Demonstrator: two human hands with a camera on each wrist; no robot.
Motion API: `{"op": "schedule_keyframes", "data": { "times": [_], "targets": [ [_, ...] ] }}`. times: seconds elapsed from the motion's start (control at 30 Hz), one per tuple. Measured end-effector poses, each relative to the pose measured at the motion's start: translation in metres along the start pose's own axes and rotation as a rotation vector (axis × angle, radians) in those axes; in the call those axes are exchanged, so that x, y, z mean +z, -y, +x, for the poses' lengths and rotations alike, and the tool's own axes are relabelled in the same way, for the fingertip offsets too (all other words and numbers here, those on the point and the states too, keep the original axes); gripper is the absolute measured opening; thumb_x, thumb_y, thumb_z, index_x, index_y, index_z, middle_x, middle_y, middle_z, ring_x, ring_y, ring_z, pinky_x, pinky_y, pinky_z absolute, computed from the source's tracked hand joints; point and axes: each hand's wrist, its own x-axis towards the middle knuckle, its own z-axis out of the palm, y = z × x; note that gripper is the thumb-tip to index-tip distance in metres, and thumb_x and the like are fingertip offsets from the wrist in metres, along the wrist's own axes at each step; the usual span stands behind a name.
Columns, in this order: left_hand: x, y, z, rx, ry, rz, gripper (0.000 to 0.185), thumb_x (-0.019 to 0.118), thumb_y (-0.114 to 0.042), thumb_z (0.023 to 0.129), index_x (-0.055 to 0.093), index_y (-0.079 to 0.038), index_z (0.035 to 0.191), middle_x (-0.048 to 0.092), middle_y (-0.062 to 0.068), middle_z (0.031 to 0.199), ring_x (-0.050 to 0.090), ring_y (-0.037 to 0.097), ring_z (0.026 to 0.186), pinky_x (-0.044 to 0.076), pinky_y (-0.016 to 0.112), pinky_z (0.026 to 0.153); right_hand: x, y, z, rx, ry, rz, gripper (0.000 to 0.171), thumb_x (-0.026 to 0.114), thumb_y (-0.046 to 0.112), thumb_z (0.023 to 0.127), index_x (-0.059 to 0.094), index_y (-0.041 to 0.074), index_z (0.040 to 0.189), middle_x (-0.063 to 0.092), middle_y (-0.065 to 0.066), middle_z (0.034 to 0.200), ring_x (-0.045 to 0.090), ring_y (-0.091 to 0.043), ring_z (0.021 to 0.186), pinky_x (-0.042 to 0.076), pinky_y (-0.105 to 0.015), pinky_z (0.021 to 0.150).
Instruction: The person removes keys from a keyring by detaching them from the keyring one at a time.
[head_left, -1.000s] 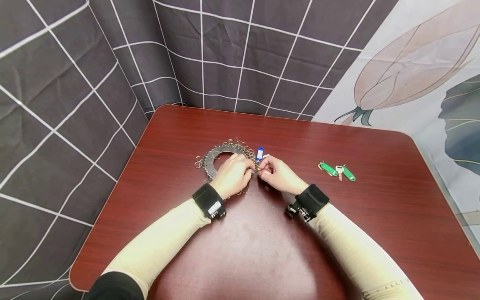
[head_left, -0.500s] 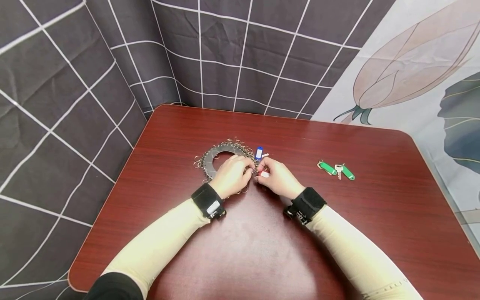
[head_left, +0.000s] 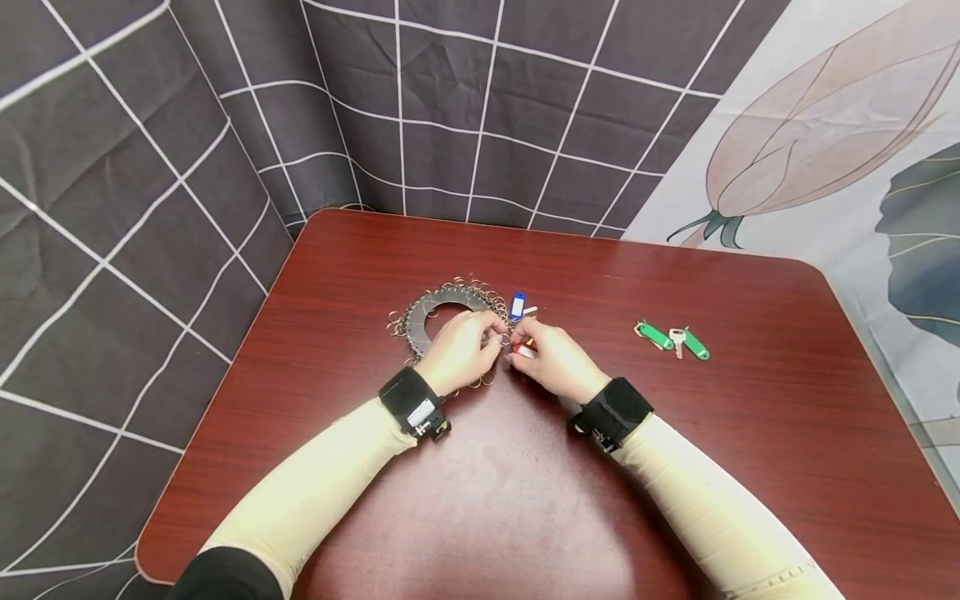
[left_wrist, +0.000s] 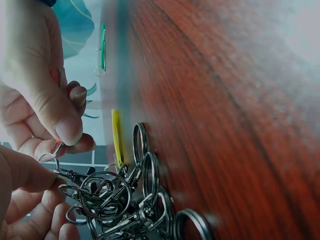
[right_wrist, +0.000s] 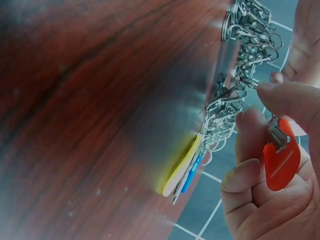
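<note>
Two hands meet near the middle of the bench point(head_left: 675, 467), toward its far edge. At left lies a grey disc point(head_left: 420, 321) fringed with metal rings and clasps point(left_wrist: 115, 200). The left hand point(head_left: 461, 350) rests over the disc's right rim, fingers curled, pinching one clasp point(left_wrist: 67, 175) of the bunch. Facing it and almost touching, the right hand point(head_left: 555, 360) grips a red tag point(right_wrist: 281, 161) in curled fingers, thumb and forefinger pinching the small ring point(left_wrist: 50, 152) at its top, right at the clasp. Just beyond the hands, a blue tag point(head_left: 517, 306) and a yellow tag point(left_wrist: 116, 137) lie at the disc's rim. Well to the right, two green tags with a key point(head_left: 675, 340) lie apart from the work.

Judged from this, the step is working the red tag's ring at the pinched clasp; whether it is going on or coming off cannot be told. To do it well, the left hand should hold the one clasp steady and clear of its neighbours, lest they snag. The right hand should keep its pinch close to the ring, and move in small, slow turns.
</note>
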Motion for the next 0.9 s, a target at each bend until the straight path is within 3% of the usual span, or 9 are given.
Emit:
{"op": "schedule_keyframes", "data": {
  "times": [0.37,0.9],
  "targets": [
    [-0.006,-0.002,0.0,-0.086,0.044,-0.141,0.012,0.06,-0.009,0.089,0.068,-0.013,0.097,0.065,-0.004,0.08,0.059,0.007,0.074,0.048,0.024,0.068,0.001,0.0,-0.002,-0.057,-0.016,-0.05,0.015,0.072,0.016,0.087,0.057,0.014,0.089,0.057,0.005,0.07,0.048,-0.011,0.058,0.039,-0.029,0.052],
    [-0.012,-0.005,-0.001,-0.078,0.056,-0.112,0.018,0.056,-0.006,0.089,0.067,-0.009,0.103,0.061,0.001,0.092,0.057,0.012,0.082,0.047,0.026,0.074,-0.002,0.002,0.001,-0.074,-0.016,-0.024,0.007,0.058,0.014,0.097,0.061,0.009,0.095,0.063,-0.002,0.078,0.055,-0.012,0.068,0.046,-0.031,0.064]
  ]
}}
